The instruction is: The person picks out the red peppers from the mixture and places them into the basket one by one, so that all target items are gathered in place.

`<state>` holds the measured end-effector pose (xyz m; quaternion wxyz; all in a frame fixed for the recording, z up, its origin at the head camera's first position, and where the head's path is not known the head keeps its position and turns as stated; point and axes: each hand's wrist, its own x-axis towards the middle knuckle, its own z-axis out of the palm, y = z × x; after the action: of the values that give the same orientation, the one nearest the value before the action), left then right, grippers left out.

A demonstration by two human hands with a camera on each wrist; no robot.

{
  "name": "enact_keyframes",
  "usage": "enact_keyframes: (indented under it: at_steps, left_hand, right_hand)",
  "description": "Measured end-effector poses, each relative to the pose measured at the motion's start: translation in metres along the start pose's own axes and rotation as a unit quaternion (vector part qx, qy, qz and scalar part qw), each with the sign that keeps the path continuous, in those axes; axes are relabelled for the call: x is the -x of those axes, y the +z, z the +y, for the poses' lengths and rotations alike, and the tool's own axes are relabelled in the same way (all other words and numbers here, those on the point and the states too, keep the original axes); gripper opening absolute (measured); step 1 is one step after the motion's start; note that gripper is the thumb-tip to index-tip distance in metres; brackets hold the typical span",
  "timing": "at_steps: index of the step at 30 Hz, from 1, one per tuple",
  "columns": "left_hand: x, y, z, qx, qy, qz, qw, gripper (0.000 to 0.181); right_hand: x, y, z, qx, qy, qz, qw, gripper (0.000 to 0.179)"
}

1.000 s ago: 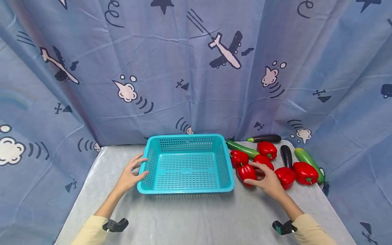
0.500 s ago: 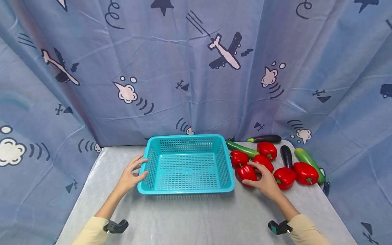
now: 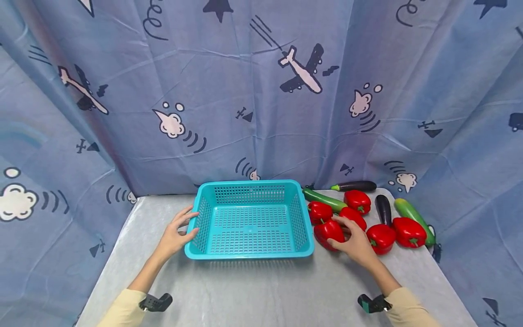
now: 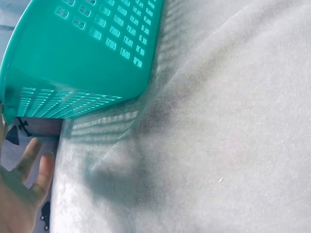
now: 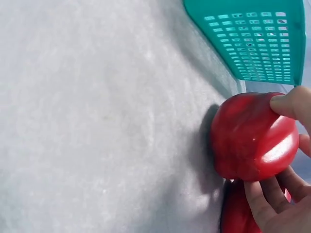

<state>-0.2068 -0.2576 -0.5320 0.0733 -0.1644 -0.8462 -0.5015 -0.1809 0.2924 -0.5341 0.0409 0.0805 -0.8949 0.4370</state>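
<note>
On the pale-covered table (image 3: 253, 290), the turquoise perforated basket (image 3: 250, 257) stands where it did a second ago, the left hand (image 3: 173, 234) at its left rim with thumb and forefinger wide apart. The right hand (image 3: 357, 243) has shifted slightly leftward since then, its thumb closing in on the red bell pepper (image 3: 327, 234); I take this as a hold being secured. That pepper is outside the basket, near its right end. The left wrist view alone shows two left fingers stretched out, free of the basket wall. The right wrist view shows more of the grip than the head view: thumb on one side, fingertips on the other, holding the pepper, with a second red bell pepper (image 5: 238, 211) just beside it. Whether the held one is raised, I cannot tell.
</note>
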Motion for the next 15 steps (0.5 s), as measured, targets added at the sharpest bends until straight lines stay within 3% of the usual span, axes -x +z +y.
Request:
enact_keyframes:
  at_steps: [15]
  left_hand:
    - [0.0, 0.0, -0.002, -0.006, -0.011, 0.002, 0.9999, 0.049]
  right_hand:
    - [-0.004, -0.021, -0.011, -0.036, -0.008, -0.001, 0.9993, 0.065]
